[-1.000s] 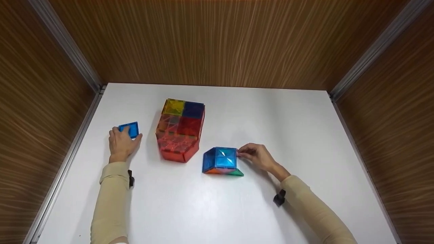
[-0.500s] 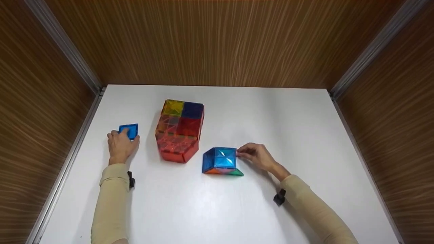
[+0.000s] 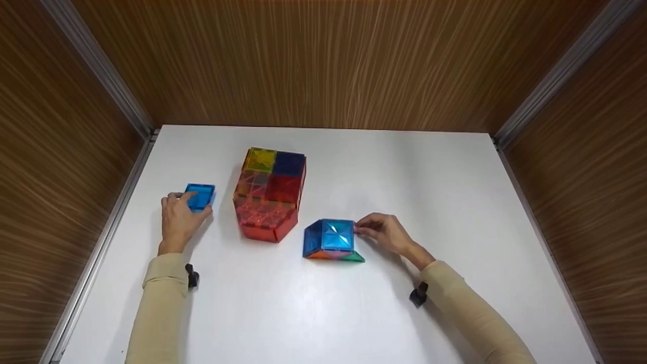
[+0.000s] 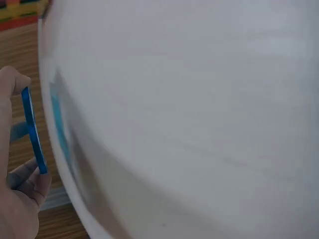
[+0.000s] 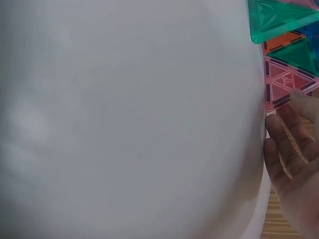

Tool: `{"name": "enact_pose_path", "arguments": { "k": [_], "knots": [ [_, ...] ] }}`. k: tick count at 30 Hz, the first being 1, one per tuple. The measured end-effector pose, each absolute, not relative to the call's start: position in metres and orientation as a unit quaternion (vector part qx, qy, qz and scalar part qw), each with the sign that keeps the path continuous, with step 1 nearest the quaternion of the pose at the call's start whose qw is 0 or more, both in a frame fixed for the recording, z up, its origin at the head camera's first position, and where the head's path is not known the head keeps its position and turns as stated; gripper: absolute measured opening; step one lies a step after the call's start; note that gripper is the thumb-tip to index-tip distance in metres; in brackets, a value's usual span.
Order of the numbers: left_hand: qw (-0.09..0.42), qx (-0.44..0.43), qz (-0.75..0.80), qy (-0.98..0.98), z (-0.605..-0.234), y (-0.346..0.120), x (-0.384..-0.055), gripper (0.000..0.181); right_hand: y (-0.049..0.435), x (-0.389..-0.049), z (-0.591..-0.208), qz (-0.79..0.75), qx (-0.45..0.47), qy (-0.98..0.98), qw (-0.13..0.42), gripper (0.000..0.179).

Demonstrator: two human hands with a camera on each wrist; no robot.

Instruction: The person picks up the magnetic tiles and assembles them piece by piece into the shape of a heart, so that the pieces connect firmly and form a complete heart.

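Note:
My left hand (image 3: 181, 215) grips a clear blue square magnetic tile (image 3: 201, 196) by its edges, thumb on one side and fingers on the other. In the left wrist view the blue tile (image 4: 34, 132) is seen edge-on, raised off the table, with a blue tint below it. My right hand (image 3: 386, 233) pinches a pink triangular magnetic tile (image 5: 279, 87) at the right side of a small build. That build has a blue square top (image 3: 337, 234), a blue left side, and orange and green triangles (image 3: 354, 257) along its front.
Left of the small build stands a larger magnetic-tile block (image 3: 263, 222) with yellow, dark blue and red tiles. Both rest on a white table (image 3: 303, 313), walled by wood-grain panels (image 3: 323, 65) at the back and sides.
My left hand has moved slightly right with the blue square tile, which now looks straighter and lifted. The right hand and both builds have stayed in place.

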State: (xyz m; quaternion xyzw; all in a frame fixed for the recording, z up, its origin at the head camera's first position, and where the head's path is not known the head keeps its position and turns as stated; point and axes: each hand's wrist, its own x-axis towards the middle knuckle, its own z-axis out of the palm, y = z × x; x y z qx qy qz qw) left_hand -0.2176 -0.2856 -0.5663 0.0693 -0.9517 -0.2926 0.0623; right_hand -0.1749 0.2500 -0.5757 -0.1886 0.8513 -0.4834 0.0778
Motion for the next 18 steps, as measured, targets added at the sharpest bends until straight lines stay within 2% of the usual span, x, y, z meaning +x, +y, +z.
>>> {"name": "enact_pose_path", "arguments": {
  "k": [5, 12, 18],
  "knots": [
    [0.108, 0.038, -0.319, -0.941, -0.546, -0.269, -0.211, 0.058, 0.251, -0.174, -0.572, -0.481, -0.182, 0.854, 0.075, 0.016],
    [0.138, -0.039, -0.333, -0.932, -0.508, -0.23, -0.204, 0.056, 0.259, -0.173, -0.561, -0.456, -0.166, 0.874, 0.038, 0.016],
    [0.146, -0.114, -0.334, -0.924, -0.48, -0.188, -0.197, 0.057, 0.264, -0.172, -0.542, -0.462, -0.193, 0.866, 0.013, 0.022]
  ]
}}
